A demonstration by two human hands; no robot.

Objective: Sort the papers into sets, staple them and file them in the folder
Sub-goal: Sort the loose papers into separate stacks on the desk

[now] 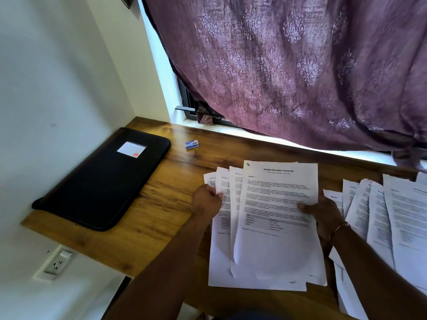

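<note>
The folder (pixel 104 179) is black and flat, a long shape with round corners. It lies closed on the brown wooden worktop (pixel 161 204), in the corner by the white wall. A small white label (pixel 131 149) with a red spot sits on its top.

To the right of the folder, both hands hold a bunch of papers (pixel 277 204). The sheets are thin and white, full of small black print, and they spread out like a fan. The front sheet has a bold title and a little grey table. The left hand (pixel 206 199) grips the left edge of the bunch, with its fingers curled round it. The right hand (pixel 323 215) pinches the right edge, with its thumb on top of the front sheet. A thin bangle (pixel 339 228) is on that wrist.

Farther right of the folder, more loose sheets (pixel 381 215) lie on the worktop, each one partly over the next. Just past the folder's far right corner sits a tiny blue and white box (pixel 191 144). Up behind the folder and to its right, a purple curtain (pixel 300 65) with a swirly pattern hangs over the window. Below the folder, under the worktop, a white socket (pixel 57 264) is set in the wall.
</note>
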